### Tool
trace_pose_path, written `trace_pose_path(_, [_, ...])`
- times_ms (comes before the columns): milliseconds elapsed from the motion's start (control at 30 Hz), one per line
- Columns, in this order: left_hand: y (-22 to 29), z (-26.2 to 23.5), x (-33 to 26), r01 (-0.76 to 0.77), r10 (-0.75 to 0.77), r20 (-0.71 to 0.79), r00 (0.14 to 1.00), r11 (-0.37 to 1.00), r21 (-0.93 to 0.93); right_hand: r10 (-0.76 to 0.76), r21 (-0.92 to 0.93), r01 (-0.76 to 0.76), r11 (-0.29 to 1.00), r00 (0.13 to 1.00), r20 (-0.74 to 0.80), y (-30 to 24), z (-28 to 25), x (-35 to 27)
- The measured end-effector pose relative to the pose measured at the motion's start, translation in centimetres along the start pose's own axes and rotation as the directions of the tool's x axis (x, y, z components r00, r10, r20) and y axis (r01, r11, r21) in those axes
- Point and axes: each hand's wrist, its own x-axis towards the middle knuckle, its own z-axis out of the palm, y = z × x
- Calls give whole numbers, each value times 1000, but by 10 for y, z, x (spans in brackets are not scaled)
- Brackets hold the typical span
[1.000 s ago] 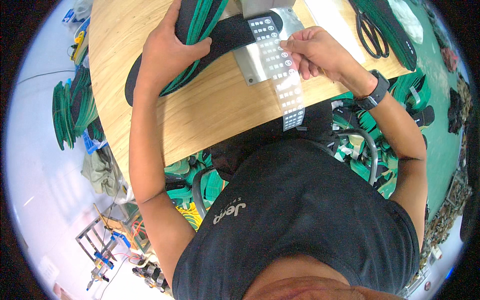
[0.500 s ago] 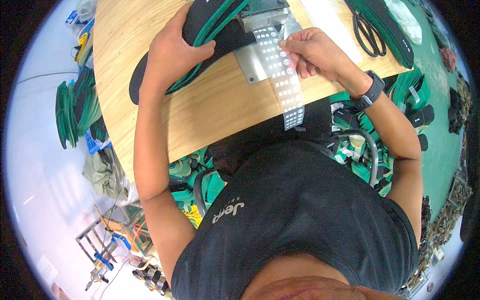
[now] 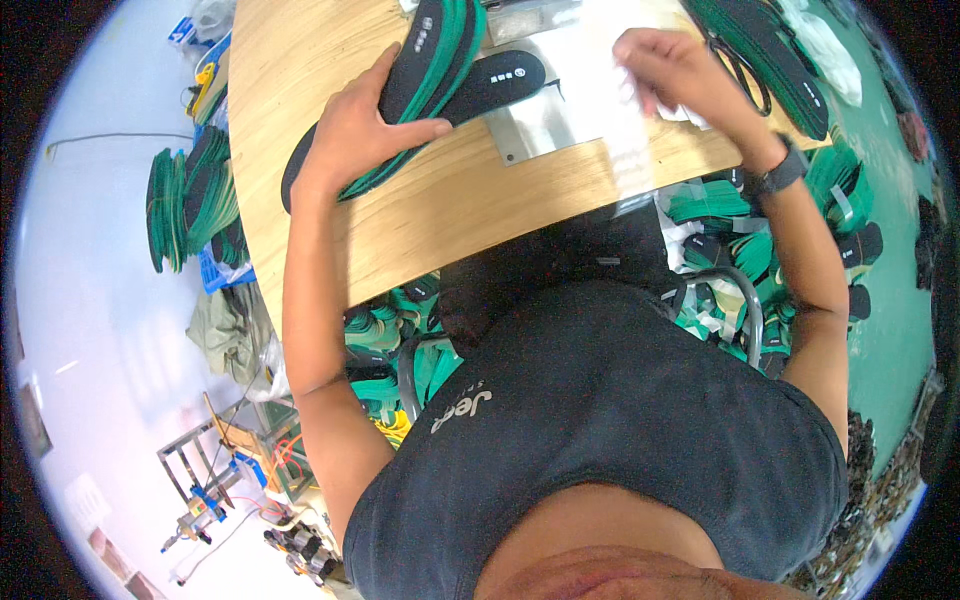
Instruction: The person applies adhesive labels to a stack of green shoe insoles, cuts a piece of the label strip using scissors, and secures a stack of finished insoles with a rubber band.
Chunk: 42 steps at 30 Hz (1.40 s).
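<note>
My left hand [image 3: 355, 135] grips a fanned stack of black and green insoles [image 3: 433, 70] at the table's left side, its thumb along the near edge. One black insole [image 3: 495, 85] sticks out of the stack to the right, white print on its heel end, over the edge of a shiny metal plate [image 3: 535, 130]. Right of the plate, my right hand [image 3: 685, 85], wearing a dark wristwatch, has its fingers pinched on a clear label strip with white print [image 3: 630, 150]. The strip is smeared by motion and hangs toward the table's near edge.
A metal press part [image 3: 515, 25] stands behind the plate. Black-handled scissors [image 3: 750, 80] lie beside another insole stack [image 3: 780, 75] at the far right. Bundles of insoles [image 3: 720, 205] are heaped below the wooden table [image 3: 420, 230], and more insoles [image 3: 190, 200] stand at the left.
My right hand has drawn the label strip right, off the press area. The black insole's printed heel now shows beyond the stack, where the press and strip covered it before.
</note>
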Motion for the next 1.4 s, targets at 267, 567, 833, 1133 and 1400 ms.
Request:
trace_pose_path(267, [-52,-42,1,225,-164,377,911,967,-123,-19,-292,-128,948,892,-451,-19,-111,58])
trace_pose_path(567, [-9,-38,-49,410,-328,346,879,891,-194,345,-617,-523,588,852,-394,30,-199,-37])
trace_pose_path(833, [24,-62,-43,300,-298,-29,954,944,136,559,-313,-616,723,788,-257,48,-206,-50])
trace_pose_path(1133, [2,-66,-68,150,-172,10,985,881,448,347,-572,-479,666,877,-332,3,-174,-57])
trace_pose_path(1400, [5,-75,-88,88,20,-200,980,853,515,-46,-457,-250,854,838,-544,-11,-143,-84])
